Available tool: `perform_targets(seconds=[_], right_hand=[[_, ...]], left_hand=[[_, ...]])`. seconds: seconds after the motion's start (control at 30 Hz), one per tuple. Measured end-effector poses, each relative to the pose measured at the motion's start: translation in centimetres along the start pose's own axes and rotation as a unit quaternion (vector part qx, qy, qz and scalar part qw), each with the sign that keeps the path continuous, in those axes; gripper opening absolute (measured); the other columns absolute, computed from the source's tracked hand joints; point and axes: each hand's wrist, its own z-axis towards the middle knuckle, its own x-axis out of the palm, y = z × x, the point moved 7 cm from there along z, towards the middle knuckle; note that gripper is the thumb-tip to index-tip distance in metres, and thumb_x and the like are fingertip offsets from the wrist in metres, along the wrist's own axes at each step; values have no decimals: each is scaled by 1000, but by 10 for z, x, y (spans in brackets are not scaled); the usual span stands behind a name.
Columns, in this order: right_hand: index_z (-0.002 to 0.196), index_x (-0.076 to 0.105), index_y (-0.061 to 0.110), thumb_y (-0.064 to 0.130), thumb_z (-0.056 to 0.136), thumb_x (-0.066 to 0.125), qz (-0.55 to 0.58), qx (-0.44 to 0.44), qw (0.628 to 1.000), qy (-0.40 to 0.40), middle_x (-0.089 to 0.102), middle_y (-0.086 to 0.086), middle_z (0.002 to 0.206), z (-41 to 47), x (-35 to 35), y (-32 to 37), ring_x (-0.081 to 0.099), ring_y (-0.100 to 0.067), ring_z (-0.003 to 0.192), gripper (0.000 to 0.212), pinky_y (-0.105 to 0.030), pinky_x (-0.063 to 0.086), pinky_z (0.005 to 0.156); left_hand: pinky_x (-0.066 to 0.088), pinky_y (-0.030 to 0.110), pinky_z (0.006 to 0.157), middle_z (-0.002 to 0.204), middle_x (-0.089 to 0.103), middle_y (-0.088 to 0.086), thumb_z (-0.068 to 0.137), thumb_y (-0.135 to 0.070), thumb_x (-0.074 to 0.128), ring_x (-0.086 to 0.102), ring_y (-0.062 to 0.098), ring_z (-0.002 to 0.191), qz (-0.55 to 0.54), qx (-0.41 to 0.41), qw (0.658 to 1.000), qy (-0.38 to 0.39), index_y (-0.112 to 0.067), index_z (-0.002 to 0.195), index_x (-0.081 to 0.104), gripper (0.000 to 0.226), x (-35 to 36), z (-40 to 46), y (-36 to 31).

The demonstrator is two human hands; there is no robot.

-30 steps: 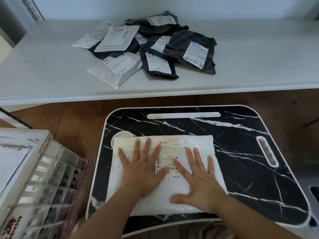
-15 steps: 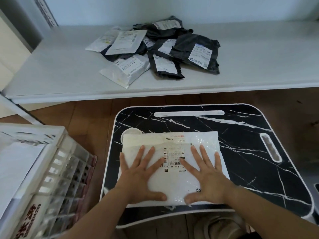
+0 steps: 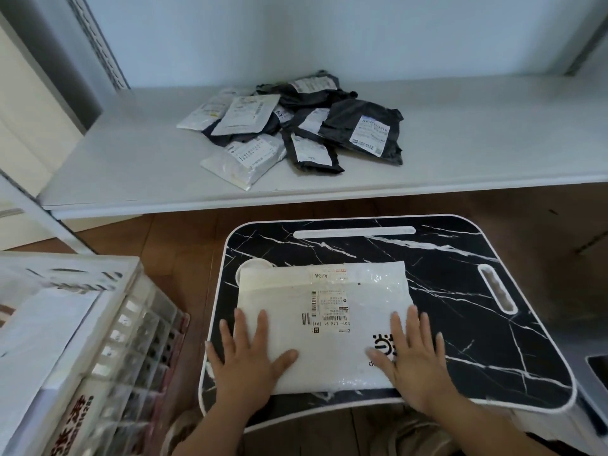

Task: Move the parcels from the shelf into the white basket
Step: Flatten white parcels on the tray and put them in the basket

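A large white parcel (image 3: 329, 311) with a barcode label lies flat on the black marble-pattern lap table (image 3: 460, 268). My left hand (image 3: 245, 353) rests flat on its near left corner, fingers spread. My right hand (image 3: 413, 353) presses flat on its near right corner, partly over the printed logo. A heap of several black and white parcels (image 3: 296, 126) sits on the white shelf (image 3: 477, 149) beyond the table. The white basket (image 3: 108, 340) stands at the lower left with a flat white parcel inside.
Wooden floor shows between the shelf and the lap table. A slotted shelf upright (image 3: 98, 41) rises at the upper left. A grey object (image 3: 595, 366) sits at the right edge beside the table.
Both hands slid apart and toward me, from the parcel's middle to its near corners, uncovering the label. The view shifted so the basket and shelf appear further right.
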Motion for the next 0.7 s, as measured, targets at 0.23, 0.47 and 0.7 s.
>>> perform_targets(seconds=[0.23,0.47,0.7], right_hand=[[130,45,4,32,78,78,312,178,925,-123,52,-18,122,-21,-26,-9,52,-34,107,68,-39,43,90],[90,65,-6,7,78,78,510,177,838,-76,70,-20,79,-18,-51,-21,66,-32,71,23,-44,56,70],[112,63,8,16,67,77,573,35,816,70,73,-17,98,-40,-113,50,70,-39,91,48,-51,56,80]], left_hand=[[37,42,108,146,35,15,83,-36,68,40,31,131,-243,-133,958,-80,-10,147,29,79,-34,-20,17],[55,48,78,105,70,19,82,-8,73,67,36,93,-616,-111,776,75,0,109,63,30,-62,-29,38],[58,36,71,100,75,6,86,-18,69,72,24,91,-626,13,778,46,-9,113,62,29,-151,-55,59]])
